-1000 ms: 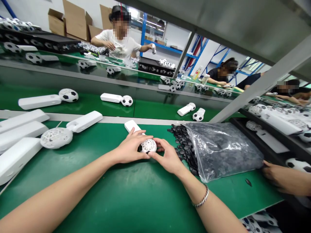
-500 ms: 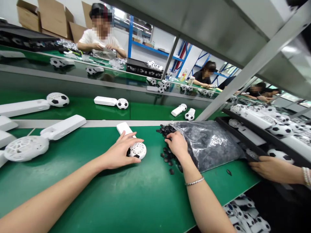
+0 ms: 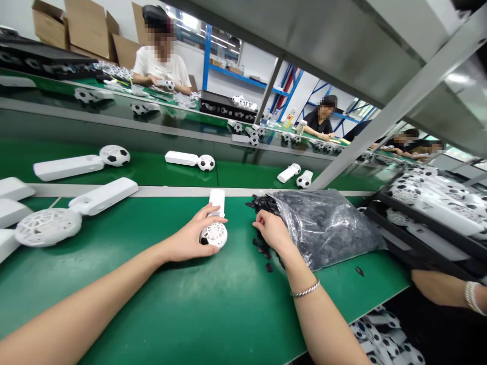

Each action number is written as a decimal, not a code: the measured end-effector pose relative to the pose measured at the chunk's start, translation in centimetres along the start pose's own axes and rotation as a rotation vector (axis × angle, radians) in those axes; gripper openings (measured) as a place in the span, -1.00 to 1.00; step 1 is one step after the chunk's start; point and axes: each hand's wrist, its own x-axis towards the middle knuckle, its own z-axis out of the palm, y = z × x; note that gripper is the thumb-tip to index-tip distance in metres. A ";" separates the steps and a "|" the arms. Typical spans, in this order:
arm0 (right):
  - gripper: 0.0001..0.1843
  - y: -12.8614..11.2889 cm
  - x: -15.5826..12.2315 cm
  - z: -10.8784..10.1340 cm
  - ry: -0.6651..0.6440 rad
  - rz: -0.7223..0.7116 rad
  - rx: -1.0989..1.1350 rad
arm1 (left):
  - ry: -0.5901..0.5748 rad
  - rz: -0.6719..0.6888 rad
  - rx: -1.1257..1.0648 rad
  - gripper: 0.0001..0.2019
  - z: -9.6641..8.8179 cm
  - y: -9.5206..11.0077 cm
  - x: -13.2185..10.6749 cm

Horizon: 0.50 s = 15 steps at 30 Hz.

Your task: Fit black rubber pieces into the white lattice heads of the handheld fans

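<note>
On the green workbench (image 3: 114,304), the white lattice ball (image 3: 215,235) is held by the left hand (image 3: 186,241), whose fingers are curved closed around it, and its white plastic handle (image 3: 216,202) is pointing away from the person. The right hand (image 3: 272,230) is placed at the loose black pieces (image 3: 262,204) beside the clear plastic bag (image 3: 323,228); its fingers are bent downward, but whether a piece is pinched cannot be told. More pieces could be spilled if the bag is knocked, because its open end lies toward the hand. The thin lattice could be cracked by too strong a squeeze, and the ball could be dropped if the hold is loosened.
</note>
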 end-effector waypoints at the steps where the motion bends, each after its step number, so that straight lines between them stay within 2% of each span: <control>1: -0.96 -0.4 -0.1 0.2 -0.019 -0.034 0.049 | -0.028 0.018 -0.020 -0.44 -0.4 -0.2 0.0; 4: -0.84 -1.9 -0.7 0.6 -0.104 -0.167 0.323 | -0.072 0.030 -0.060 -0.45 -1.2 -0.4 -0.1; 7: -0.85 -3.3 -1.5 0.7 -0.165 -0.252 0.600 | -0.097 0.028 -0.081 -0.44 -1.3 -0.2 -0.1; 10: -0.89 -4.4 -2.3 0.4 -0.184 -0.309 0.638 | -0.075 0.028 -0.086 -0.41 -1.0 0.0 -0.2; 15: -0.82 -5.6 -3.2 0.5 -0.193 -0.497 0.619 | -0.044 0.033 -0.094 -0.36 -0.4 -0.3 -0.2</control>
